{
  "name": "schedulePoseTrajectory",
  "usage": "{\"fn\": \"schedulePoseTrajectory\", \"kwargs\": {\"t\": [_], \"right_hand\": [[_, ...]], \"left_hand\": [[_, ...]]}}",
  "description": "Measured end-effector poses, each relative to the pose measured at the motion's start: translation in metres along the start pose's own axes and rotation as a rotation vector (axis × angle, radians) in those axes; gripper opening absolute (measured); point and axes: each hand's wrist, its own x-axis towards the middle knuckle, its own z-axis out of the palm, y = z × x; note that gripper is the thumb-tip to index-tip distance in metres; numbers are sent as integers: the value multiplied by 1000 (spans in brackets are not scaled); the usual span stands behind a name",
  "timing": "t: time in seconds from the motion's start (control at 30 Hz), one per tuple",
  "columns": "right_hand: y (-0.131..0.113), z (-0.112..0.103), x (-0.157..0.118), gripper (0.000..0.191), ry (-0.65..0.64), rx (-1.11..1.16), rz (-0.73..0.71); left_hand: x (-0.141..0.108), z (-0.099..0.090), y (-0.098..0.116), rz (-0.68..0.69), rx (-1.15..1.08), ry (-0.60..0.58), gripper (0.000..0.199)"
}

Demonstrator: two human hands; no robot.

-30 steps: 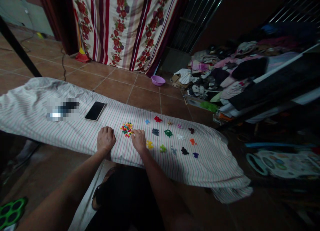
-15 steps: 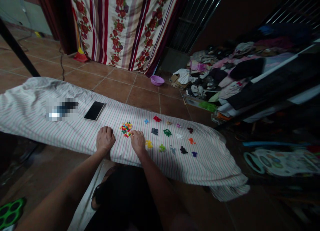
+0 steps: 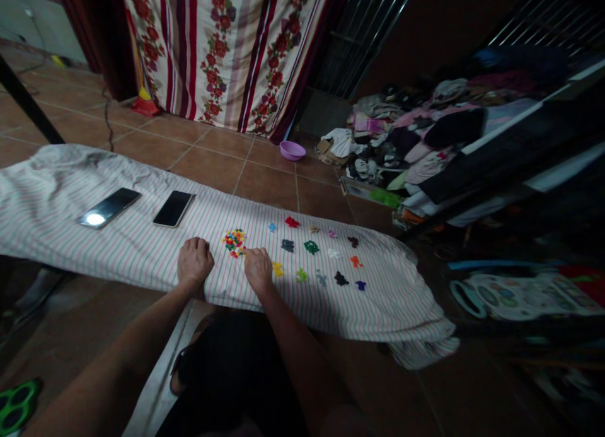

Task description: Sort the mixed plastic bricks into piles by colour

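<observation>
The right hand (image 3: 259, 272) is resting on the striped cloth (image 3: 155, 254), its fingertips reaching the near edge of the mixed pile (image 3: 234, 242) of small colored pieces. Its fingers are bending close together, but I cannot tell whether they are pinching a piece. The left hand (image 3: 195, 261) is lying on the cloth on the other side, its fingers curling downward, near the mixed pile; whether their tips are meeting is too dark to tell.

Just beside the right fingers, the yellow pile (image 3: 278, 269) is sitting partly behind the hand. Farther right of them, small single-color piles are spreading out in rough rows, among them the red pile (image 3: 292, 222), the green pile (image 3: 311, 247) and the black pile (image 3: 341, 279). Left of the left fingers, two phones (image 3: 172, 209) are lying flat, the farther one reflecting a bright light.

Beyond the fingers, a purple basin (image 3: 292, 151) is standing on the tiled floor (image 3: 217, 150), a flowered curtain (image 3: 231, 58) is hanging, and clothes (image 3: 416, 134) are heaping up to the right.
</observation>
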Motion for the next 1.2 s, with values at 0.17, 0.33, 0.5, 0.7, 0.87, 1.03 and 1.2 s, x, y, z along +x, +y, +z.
{"fn": "schedulePoseTrajectory", "kwargs": {"t": [0.17,0.33,0.5,0.7,0.87,1.03,1.2], "right_hand": [[3,3,-4,30,25,1,-6],[13,2,-4,21,57,75,-48],[42,-4,-8,17,197,187,50],[81,-6,-24,22,281,260,154],[90,1,-37,27,305,315,162],[87,5,-45,33,353,376,96],[87,6,-55,32,375,371,86]], "left_hand": [[-1,-1,0,1,10,-1,12],[0,1,0,4,5,10,12],[-1,3,-1,5,-15,10,13],[-1,4,-3,14,-13,17,14],[-1,4,-2,8,-17,10,14],[0,2,-2,12,-17,7,14],[0,3,-2,10,-3,8,14]]}}
